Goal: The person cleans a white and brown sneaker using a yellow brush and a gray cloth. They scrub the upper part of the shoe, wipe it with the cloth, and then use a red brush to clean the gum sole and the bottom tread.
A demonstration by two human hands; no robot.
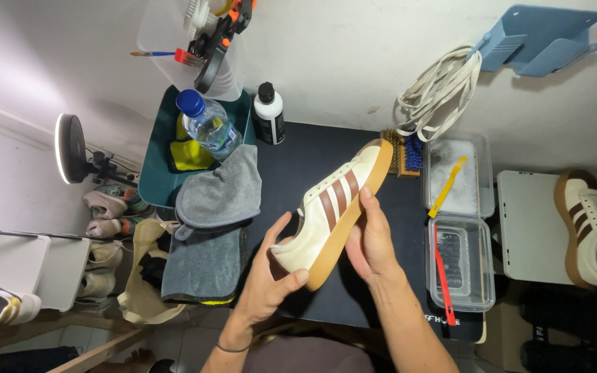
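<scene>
Two hands cradle one cream sneaker [333, 211] over the black mat [298, 159]. I note my left hand [267, 276] wrapped around the heel, right hand [370, 238] cupping the gum sole (side turned up, apparently for viewing).

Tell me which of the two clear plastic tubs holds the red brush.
The nearer tub, closest to the person, holds the red brush. The farther tub, by the wall, holds foam and a yellow brush.
</scene>
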